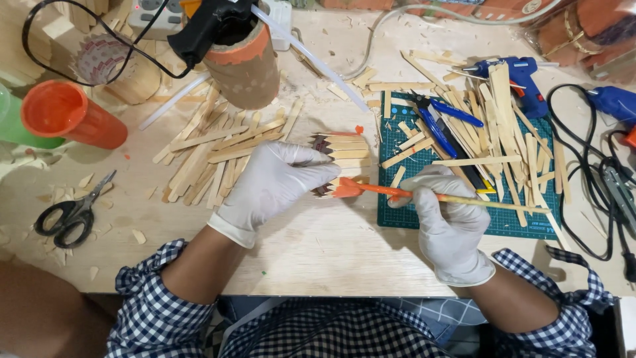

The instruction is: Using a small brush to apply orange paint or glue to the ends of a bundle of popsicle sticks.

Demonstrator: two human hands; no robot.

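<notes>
The left hand (275, 182), in a white glove, lies palm down over a small panel (343, 156) of wooden sticks set side by side, its fingers curled and pressed on the panel to pin it to the bench (318, 245). The panel sits at the middle of the bench, just left of a green cutting mat (397, 212); its pointed, dark-tipped stick ends show past the fingertips.

The right hand (445, 222), also gloved, pinches a paintbrush (424, 194) between thumb and fingers. The brush lies almost level, its orange-loaded tip (344, 189) touching the lower edge of the panel, its pale handle running right across the mat.

On the mat lies a loose heap of sticks (503, 126), with blue-handled cutters (444, 119) among them. A blue glue gun (520, 76) rests at the mat's far edge, and black cables (589, 192) coil to its right. Left of the panel another pile of sticks (212, 152) spreads over the bench. Behind it stands a brown cylinder (245, 66) with an orange rim, a black glue gun (212, 23) resting on top. An orange cup (69, 119) lies at the far left, and black scissors (69, 213) lie open near the front edge amid wood chips. Checked sleeves (156, 298) are pushed back from both forearms.
</notes>
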